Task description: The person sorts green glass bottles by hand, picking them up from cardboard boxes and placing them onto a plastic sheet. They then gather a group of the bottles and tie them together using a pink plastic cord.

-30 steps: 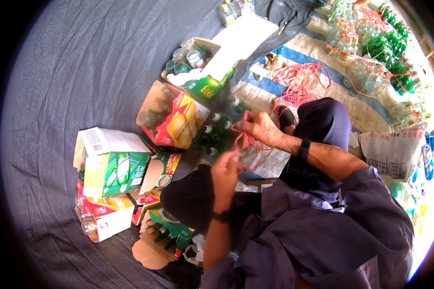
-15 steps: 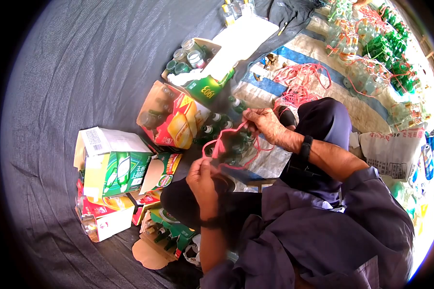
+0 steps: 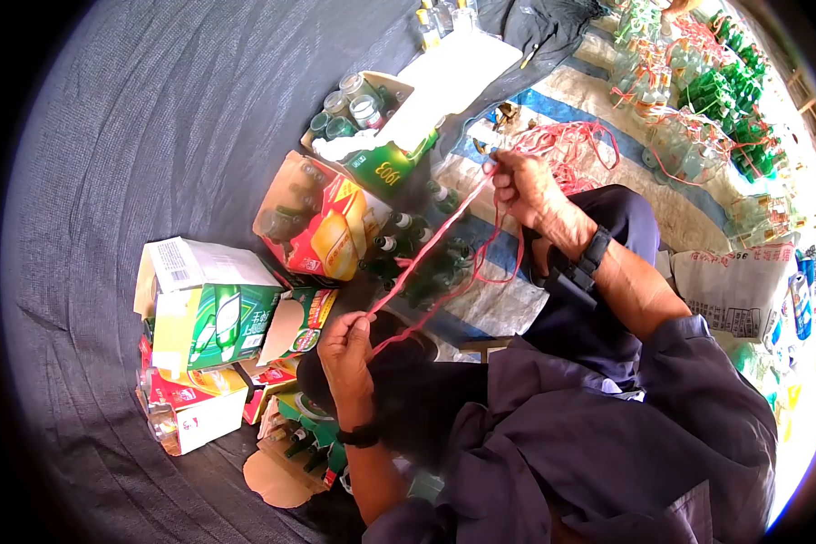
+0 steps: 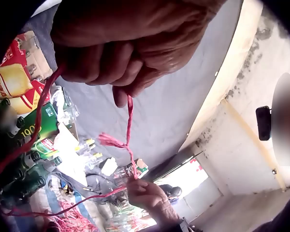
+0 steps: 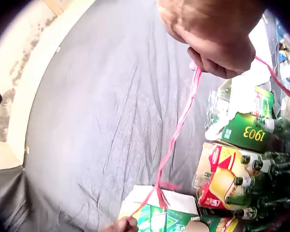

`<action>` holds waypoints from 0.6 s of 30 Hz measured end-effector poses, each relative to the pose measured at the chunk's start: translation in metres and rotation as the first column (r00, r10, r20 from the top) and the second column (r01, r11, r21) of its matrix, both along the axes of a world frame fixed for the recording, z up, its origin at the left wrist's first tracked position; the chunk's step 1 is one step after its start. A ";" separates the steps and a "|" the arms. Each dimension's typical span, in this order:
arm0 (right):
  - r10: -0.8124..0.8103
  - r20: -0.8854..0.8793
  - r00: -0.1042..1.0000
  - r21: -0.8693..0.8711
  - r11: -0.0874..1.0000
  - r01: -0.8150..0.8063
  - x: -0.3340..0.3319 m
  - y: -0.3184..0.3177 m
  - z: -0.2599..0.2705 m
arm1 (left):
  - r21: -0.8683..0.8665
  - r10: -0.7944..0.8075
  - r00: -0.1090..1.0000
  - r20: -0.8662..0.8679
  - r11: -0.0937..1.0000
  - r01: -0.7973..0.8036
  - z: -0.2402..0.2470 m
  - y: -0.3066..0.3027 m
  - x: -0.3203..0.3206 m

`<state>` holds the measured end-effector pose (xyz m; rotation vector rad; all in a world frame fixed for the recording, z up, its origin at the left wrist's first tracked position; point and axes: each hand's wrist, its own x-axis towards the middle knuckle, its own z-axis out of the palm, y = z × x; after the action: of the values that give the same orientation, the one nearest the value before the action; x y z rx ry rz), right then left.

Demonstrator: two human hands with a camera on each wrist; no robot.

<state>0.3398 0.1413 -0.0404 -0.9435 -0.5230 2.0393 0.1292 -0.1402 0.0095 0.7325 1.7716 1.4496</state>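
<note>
A pink plastic string runs taut between the two hands, with a slack loop hanging below it. My left hand pinches its lower end between thumb and curled fingers, over the knee. Up and to the right, my right hand grips the other end. In the left wrist view, a short frayed tail sticks out of the string between the hands. The right wrist view shows the string leaving the curled fingers of the right hand. Beneath the string stand several green bottles.
Opened beer cartons with bottles stand at the left. A box of glass jars sits further back. A heap of pink string lies on the striped sheet. Tied bundles of bottles stand at the far right.
The hands have moved apart, the left down and leftward, the right up and slightly rightward. The string between them, bunched and loose before, is now stretched straight.
</note>
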 end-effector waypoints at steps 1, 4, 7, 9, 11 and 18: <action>0.000 -0.015 1.000 0.022 1.000 0.000 0.003 0.006 0.006 | -0.009 -0.020 1.000 0.015 1.000 0.020 -0.001 -0.002 -0.001; 0.034 0.076 0.997 0.156 0.987 -0.045 0.015 0.017 0.029 | -0.120 -0.175 0.984 -0.026 0.978 0.171 0.003 -0.005 0.002; 0.095 0.133 0.987 0.327 0.936 -0.134 0.027 0.025 0.053 | -0.182 -0.308 0.951 -0.023 0.937 0.299 0.002 -0.007 0.001; 0.070 0.163 0.984 0.402 0.906 -0.131 0.030 0.025 0.073 | -0.224 -0.349 0.936 -0.035 0.916 0.333 0.007 -0.008 -0.002; 0.074 0.099 0.992 0.448 0.887 -0.111 0.034 0.027 0.091 | -0.266 -0.351 0.924 -0.153 0.915 0.304 0.015 -0.009 -0.004; 0.015 0.123 0.992 0.617 0.782 -0.088 0.049 0.026 0.145 | -0.152 -0.257 0.957 -0.138 0.960 0.236 0.019 -0.011 -0.017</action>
<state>0.3885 0.1672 0.1043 -0.6321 -1.2104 1.6740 0.1121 -0.1510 0.0282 0.9809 1.8003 1.1217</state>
